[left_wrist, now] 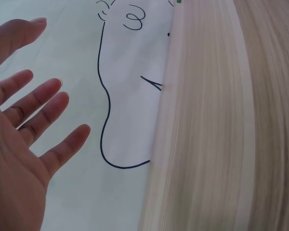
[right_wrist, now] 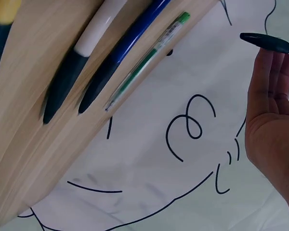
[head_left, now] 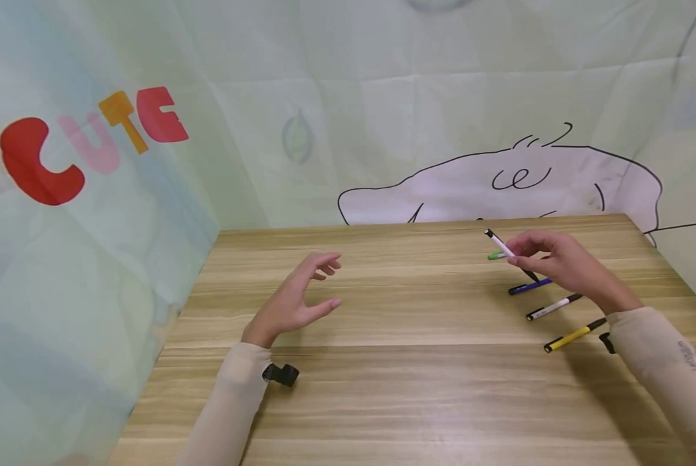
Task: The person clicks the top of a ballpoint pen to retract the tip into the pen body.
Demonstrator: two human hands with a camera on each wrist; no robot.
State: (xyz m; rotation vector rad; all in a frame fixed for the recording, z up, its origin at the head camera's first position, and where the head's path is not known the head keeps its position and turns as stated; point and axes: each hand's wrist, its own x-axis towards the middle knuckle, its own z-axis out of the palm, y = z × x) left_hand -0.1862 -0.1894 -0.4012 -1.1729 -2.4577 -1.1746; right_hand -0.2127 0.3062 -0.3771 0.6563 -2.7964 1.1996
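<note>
Between thumb and fingers my right hand [head_left: 557, 259] pinches a white pen [head_left: 501, 244] with black ends, raised over the far right of the table. In the right wrist view its dark tip [right_wrist: 265, 42] sticks out past the fingers. Below this hand lie a green pen [head_left: 495, 256], a blue pen [head_left: 528, 287], another white pen [head_left: 551, 307] and a yellow pen [head_left: 575, 335], spaced in a rough row. My left hand [head_left: 292, 298] hovers over the left part of the table, fingers loosely spread and thumb apart, holding nothing.
The wooden table [head_left: 382, 388] reaches back to a printed cloth [head_left: 324, 129] with a line-drawn animal and coloured letters. That cloth also hangs along the left side. A small black camera [head_left: 281, 374] is strapped at the left wrist.
</note>
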